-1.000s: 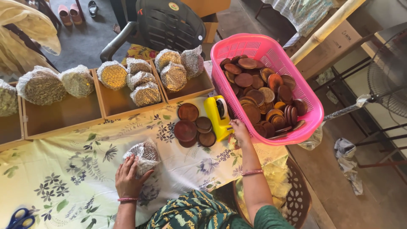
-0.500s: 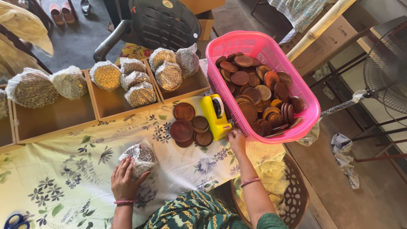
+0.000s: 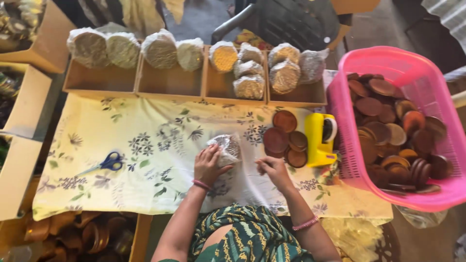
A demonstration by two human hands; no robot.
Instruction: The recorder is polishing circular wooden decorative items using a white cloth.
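Note:
My left hand rests on a small round packet wrapped in clear plastic, pressing it onto the flowered cloth. My right hand lies on the cloth just right of the packet, fingers curled, near a sheet of clear plastic wrap. Several brown clay discs lie beyond my right hand, next to a yellow tape dispenser.
A pink basket full of brown discs stands at the right. Open cardboard trays along the far edge hold wrapped round packets. Blue scissors lie at the left. A dark plastic chair stands behind the trays.
The view has swung left, showing more trays and the scissors. My right hand has drawn back from the yellow dispenser to the cloth beside the packet. My left hand stays on the packet.

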